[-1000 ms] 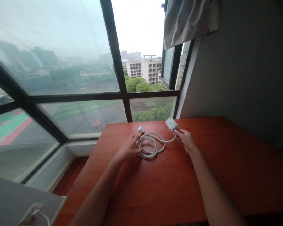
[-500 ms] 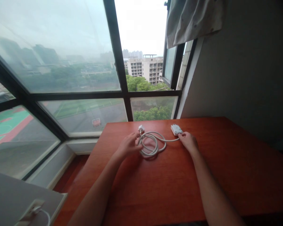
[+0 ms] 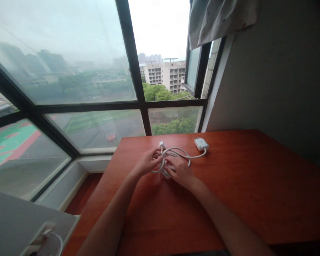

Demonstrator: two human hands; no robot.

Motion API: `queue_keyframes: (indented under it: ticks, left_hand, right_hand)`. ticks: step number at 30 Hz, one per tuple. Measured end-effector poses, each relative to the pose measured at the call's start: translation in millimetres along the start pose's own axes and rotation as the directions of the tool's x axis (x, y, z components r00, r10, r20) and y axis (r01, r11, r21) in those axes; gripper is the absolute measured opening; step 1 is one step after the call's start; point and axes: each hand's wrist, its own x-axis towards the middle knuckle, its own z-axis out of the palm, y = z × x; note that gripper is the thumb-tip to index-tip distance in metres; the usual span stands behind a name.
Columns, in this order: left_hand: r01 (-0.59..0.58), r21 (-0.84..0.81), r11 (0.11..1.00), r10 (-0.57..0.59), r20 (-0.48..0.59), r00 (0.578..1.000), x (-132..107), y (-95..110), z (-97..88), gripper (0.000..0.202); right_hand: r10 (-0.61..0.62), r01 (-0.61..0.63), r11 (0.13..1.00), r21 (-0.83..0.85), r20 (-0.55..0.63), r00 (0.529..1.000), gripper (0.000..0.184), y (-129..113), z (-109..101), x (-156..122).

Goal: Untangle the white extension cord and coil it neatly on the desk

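Guessing the cord (image 3: 188, 156) is light but springy, so grab it mid-coil; left grip (image 3: 146, 163) pinches it, right grip (image 3: 183, 173) I can't tell.

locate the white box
In the head view, the white box lies near the far edge of the table, right of the coiled cable and beyond the right hand.

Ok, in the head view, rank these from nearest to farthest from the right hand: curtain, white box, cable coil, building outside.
1. Cable coil: at the right hand, by its fingers.
2. White box: right of the coil, farther back.
3. Curtain: hanging, upper right.
4. Building: outdoors, far beyond.
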Motion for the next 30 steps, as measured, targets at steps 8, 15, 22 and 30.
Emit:
queue_keyframes:
  ticks: [8,15,22,30]
  left_hand:
    - [0.280,-0.249,0.927,-0.266,0.092,0.960,-1.8,-5.9,-13.0,0.042]
    - [0.350,-0.218,0.911,-0.299,0.236,0.925,-4.4,0.0,-16.8,0.040]
    - [0.163,-0.322,0.933,-0.076,0.267,0.961,-5.0,10.3,-11.9,0.036]
    - [0.044,-0.175,0.984,-0.038,0.039,0.999,1.4,1.4,-1.4,0.026]
  right_hand:
    - [0.072,-0.073,0.997,0.005,0.058,0.996,0.034,4.4,-3.6,-3.5]
    - [0.137,-0.135,0.988,0.073,-0.012,0.991,0.031,8.5,-4.9,-2.2]
    - [0.111,-0.115,0.987,0.110,0.044,0.993,0.025,5.1,-15.6,-0.4]
    - [0.012,-0.026,0.982,0.187,0.079,0.997,0.020,8.2,-14.4,0.5]
